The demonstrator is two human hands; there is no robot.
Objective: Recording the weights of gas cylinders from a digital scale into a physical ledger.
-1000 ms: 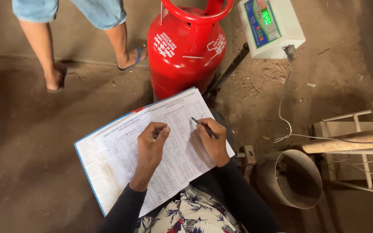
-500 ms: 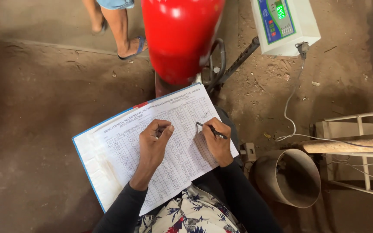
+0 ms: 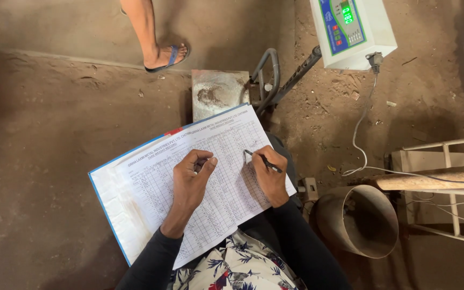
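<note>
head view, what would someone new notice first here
Probably the big ruled record sheet on the person's lap at centre, with the left hand pressing it flat and the right hand writing on it with a pen. Just above it sits a bare metal scale platform, its white display box with lit green digits at top right. Another person's sandalled foot stands at top left.

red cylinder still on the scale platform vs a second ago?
No. It is gone from view: the scale platform, beside the fixed display unit, now sits bare. Which way it went cannot be told.
</note>
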